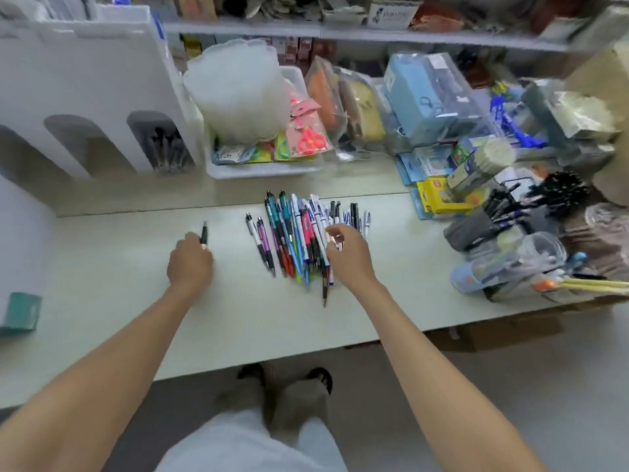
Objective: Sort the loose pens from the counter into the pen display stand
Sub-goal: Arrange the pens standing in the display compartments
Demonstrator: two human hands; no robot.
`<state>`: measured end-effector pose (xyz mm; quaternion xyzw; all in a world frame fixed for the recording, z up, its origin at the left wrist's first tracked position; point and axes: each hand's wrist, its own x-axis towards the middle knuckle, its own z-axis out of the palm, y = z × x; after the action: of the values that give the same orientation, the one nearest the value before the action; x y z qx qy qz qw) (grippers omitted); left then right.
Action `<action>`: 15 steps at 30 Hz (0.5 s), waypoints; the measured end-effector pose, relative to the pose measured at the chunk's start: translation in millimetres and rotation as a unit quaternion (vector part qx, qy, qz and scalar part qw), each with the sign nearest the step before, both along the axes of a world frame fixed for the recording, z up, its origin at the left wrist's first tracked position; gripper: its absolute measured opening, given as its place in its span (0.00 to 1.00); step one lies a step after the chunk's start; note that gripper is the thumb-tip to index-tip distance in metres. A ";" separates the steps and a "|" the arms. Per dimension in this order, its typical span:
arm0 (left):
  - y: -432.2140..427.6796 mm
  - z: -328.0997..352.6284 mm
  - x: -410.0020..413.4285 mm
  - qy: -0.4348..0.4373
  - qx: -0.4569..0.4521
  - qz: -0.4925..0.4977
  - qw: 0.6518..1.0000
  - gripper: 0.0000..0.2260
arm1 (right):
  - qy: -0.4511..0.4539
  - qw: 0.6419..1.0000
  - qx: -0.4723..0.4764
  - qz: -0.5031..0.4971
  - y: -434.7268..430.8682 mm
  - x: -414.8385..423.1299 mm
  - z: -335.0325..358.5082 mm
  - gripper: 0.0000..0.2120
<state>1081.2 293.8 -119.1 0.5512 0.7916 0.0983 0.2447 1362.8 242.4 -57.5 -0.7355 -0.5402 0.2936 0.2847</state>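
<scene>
The left hand (190, 264) grips a slim dark pen (204, 232) over the pale green surface (102, 267). Just right of it lies a heap of loose multicoloured plastic pens (292, 233) — the right hand (347, 255) hovers at its edge, fingers curled; whether it holds one cannot be told. Beyond the left hand stands a white pen display stand with arched slots (85, 80).

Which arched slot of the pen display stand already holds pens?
The rightmost slot, nearest the white tray: dark pens stand in it, while the two slots to its left show none.
</scene>
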 end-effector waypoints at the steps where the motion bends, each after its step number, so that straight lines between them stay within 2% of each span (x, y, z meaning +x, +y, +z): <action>1: 0.6 1.3 11.1 -0.025 -0.009 0.001 1.000 0.12 | 0.001 1.000 0.002 -0.001 5.2 2.2 -2.9 0.15; 5: 2.9 11.2 70.2 -0.128 -0.043 0.011 0.991 0.19 | -0.031 1.000 -0.001 -0.001 19.9 8.1 -12.8 0.16; 10: 12.3 24.8 135.0 -0.162 -0.105 0.064 0.979 0.42 | -0.093 0.996 -0.007 0.006 36.9 15.9 -32.0 0.22; 15: 18.6 22.3 153.6 -0.140 -0.100 0.082 0.982 0.41 | -0.099 0.993 -0.057 0.039 41.1 21.0 -46.9 0.30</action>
<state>1234.8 312.4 -96.8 0.4377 0.7978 0.1145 0.3985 1383.8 283.4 -104.4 -0.7542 -0.5767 0.2604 0.1754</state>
